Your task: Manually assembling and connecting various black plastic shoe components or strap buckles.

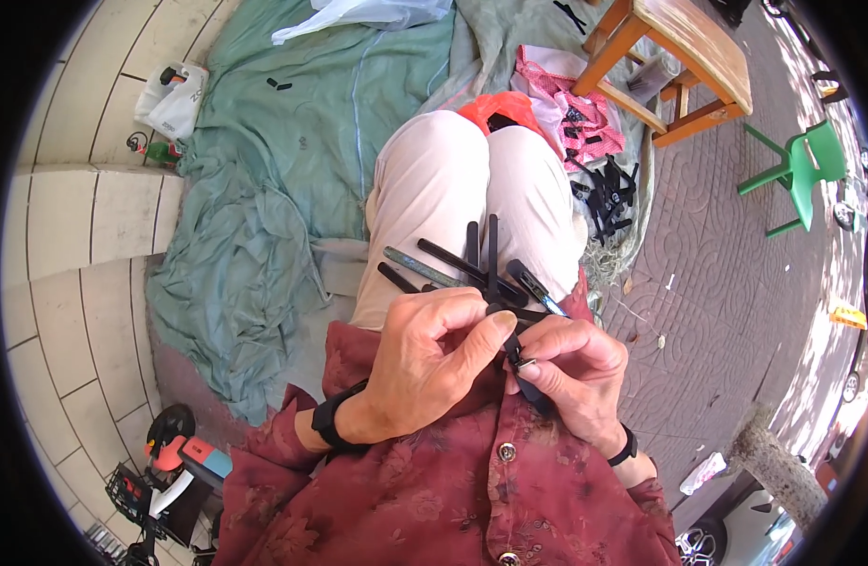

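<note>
My left hand (pixel 432 363) pinches a black strap (pixel 511 347) between thumb and fingers, just above my lap. Lower on the same strap, the thumb and fingers of my right hand (pixel 575 377) close on it beside a small shiny metal piece (pixel 525 364). The strap's lower end hangs in front of my red shirt; part of it is hidden by the fingers. Across my thighs, several more black strips (pixel 453 259) lie crossed, with a greyish-green flat strip (pixel 420 267) among them. A dark slim tool with a slot (pixel 536 283) rests near my right hand.
A heap of black straps (pixel 609 196) lies right of my knees, near a pink-and-white bag (pixel 599 132) and a red bag (pixel 505 110). Green sheeting (pixel 302 123) covers the ground. A wooden stool (pixel 689 57) and green chair (pixel 809 168) stand far right; a tiled ledge (pixel 94 217) runs left.
</note>
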{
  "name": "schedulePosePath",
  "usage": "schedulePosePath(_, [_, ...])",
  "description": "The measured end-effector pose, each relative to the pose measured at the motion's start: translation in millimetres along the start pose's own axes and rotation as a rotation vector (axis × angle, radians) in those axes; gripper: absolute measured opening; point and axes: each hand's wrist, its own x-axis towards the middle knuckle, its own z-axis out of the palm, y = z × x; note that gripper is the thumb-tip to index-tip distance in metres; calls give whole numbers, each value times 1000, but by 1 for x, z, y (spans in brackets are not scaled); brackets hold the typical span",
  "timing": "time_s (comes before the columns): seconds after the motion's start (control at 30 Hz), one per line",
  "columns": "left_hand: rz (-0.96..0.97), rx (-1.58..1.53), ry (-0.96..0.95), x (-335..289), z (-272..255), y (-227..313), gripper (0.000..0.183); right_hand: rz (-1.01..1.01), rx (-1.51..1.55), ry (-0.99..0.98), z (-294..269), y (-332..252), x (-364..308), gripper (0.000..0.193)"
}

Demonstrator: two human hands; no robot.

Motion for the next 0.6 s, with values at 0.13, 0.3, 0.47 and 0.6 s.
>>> schedulePosePath(0.13, [125,87,8,4,0,-2,28,-91,-126,36,2,0,-1,15])
schedulePosePath(0.3, [227,142,24,5,0,-4,28,-76,-114,29,4,-2,1,15])
schedulePosePath(0.47, [354,210,53,6,2,-2,26,-51,-62,38,6,-3,2,15])
schedulePosePath(0.6, [390,238,89,5,6,0,27,-32,-52,89,10,-4,2,13])
